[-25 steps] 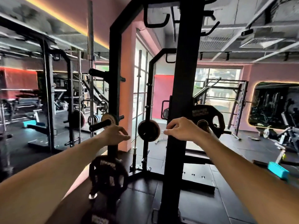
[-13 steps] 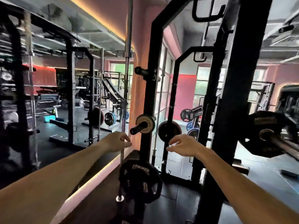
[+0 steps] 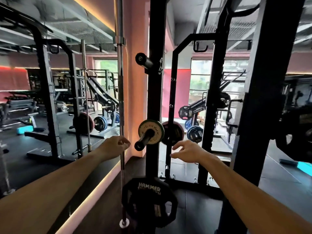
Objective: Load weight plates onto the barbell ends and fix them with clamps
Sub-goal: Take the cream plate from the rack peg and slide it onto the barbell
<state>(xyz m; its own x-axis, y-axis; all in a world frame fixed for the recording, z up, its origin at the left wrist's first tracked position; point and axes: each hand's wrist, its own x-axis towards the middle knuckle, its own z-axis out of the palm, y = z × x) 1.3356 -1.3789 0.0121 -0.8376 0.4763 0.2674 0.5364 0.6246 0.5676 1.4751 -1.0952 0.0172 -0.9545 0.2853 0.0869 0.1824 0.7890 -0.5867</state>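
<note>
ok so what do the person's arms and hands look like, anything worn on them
Both arms are bare as far as the view shows: no sleeves, gloves or wraps. The left hand and right hand show no rings, and no watch or band sits on either wrist. No markings are visible on the forearms.

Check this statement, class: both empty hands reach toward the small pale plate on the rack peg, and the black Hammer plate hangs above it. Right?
Not quite. In the head view the black Hammer plate hangs below the small pale plate, not above. The left hand and right hand are indeed empty, reaching toward it.
</note>
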